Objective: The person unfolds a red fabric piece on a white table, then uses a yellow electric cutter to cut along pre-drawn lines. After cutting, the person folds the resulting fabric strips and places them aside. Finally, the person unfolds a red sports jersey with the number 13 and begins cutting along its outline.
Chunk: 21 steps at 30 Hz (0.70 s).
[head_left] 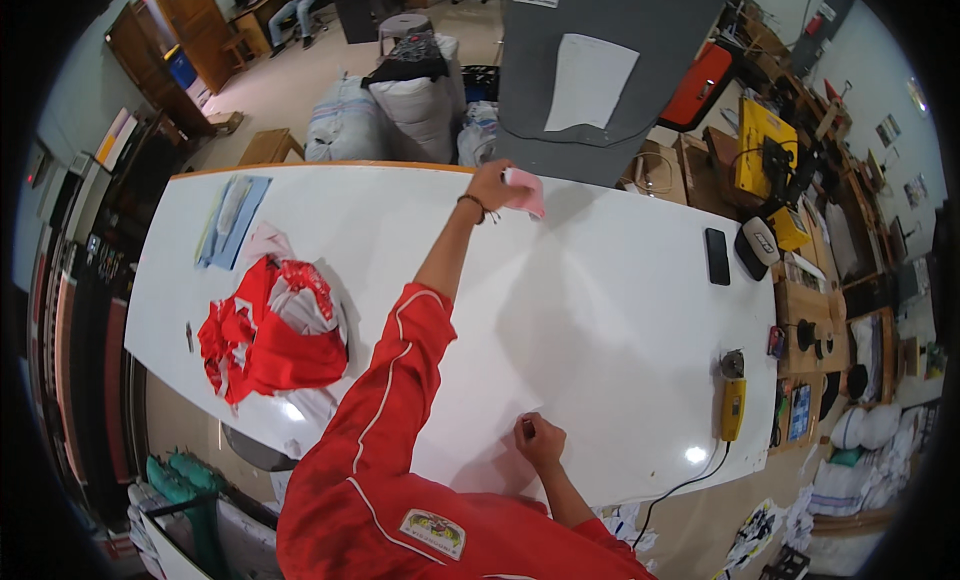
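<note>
My left hand (488,188) is stretched far forward over the white table, its fingers closed on a folded pink cloth (524,194). The cloth hangs to the right of the fingers, close to the table's far edge. My right hand (541,441) is curled near the table's near edge, close to my body. A small dark spot shows inside its curled fingers, but I cannot make out what it is. Left of my outstretched arm lies a crumpled heap of red and white fabric (290,345).
On the white table (620,310) are blue cloth pieces (235,220) at far left. At right lie a black phone (717,256), a cap (757,246) and a yellow corded power tool (734,405). White sacks (410,115) and a grey cabinet (610,70) stand beyond the table.
</note>
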{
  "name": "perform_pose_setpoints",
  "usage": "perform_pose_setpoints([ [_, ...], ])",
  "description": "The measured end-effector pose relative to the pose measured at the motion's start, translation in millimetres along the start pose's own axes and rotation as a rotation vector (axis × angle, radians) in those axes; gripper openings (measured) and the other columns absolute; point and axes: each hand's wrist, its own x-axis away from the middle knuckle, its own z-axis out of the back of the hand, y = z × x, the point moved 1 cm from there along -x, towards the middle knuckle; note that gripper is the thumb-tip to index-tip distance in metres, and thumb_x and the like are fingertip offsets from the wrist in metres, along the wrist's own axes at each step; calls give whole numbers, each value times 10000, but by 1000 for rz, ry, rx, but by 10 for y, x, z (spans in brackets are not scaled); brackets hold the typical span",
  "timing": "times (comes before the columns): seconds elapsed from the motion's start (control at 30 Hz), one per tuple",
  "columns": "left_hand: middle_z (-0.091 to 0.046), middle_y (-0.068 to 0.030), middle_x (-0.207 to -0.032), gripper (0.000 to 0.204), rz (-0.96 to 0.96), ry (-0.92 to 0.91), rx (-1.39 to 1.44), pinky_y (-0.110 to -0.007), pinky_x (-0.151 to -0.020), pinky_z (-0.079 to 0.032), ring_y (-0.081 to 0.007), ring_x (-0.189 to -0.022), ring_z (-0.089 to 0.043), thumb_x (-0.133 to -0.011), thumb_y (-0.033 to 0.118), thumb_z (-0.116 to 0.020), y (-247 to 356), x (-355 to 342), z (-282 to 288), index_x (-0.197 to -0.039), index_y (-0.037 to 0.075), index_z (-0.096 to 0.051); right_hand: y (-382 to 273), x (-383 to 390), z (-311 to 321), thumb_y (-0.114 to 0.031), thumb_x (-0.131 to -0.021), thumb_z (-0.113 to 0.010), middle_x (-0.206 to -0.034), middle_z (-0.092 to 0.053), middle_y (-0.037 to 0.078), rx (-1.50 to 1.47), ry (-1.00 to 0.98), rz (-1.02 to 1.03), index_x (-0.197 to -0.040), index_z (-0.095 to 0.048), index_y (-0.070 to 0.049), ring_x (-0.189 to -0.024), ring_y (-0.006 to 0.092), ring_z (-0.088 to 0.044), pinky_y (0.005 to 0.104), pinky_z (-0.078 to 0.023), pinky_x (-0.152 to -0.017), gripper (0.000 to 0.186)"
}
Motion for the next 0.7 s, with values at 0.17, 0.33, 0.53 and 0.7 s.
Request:
perform_pose_setpoints([
  [0.17, -758, -203, -1229, 746, 343, 234, -183, -399, -899, -613, -307, -1031, -771, -779, 386, -911, -904, -282, -321, -1373, 27, -637, -45, -43, 29, -177, -893, -797, -641, -693, 22, -4, 11, 12, -881, -705, -139, -546, 221, -699, 351, -542, -519, 100],
  [0.33, -748, -191, -1215, 531, 328, 352, -26, -440, -937, -594, -329, -1077, -733, -830, 270, -880, -1341, 986, -399, -1278, 55, -694, -7, -7, -3, -188, -898, -784, -655, -694, 34, -19, -13, -15, -883, -710, -142, -549, 234, -693, 369, -541, -521, 88],
  [0.53, -614, -225, -1355, 622, 415, 877, -682, -547, -1112, -437, -448, -1308, -533, -775, 195, -882, -986, 3443, 678, -1333, 54, -646, 27, 7, -41, -175, -903, -767, -652, -667, 45, -29, -57, -22, -874, -703, -123, -541, 252, -659, 374, -523, -518, 87],
  [0.7, -604, -159, -1356, 682, 788, 773, -883, -596, -1080, -442, -396, -1324, -526, -804, 134, -812, -969, 4477, 1492, -1447, 103, -588, 32, 14, -52, -90, -901, -770, -578, -572, 15, -94, 35, 56, -833, -668, -84, -473, 186, -566, 319, -456, -485, 122],
])
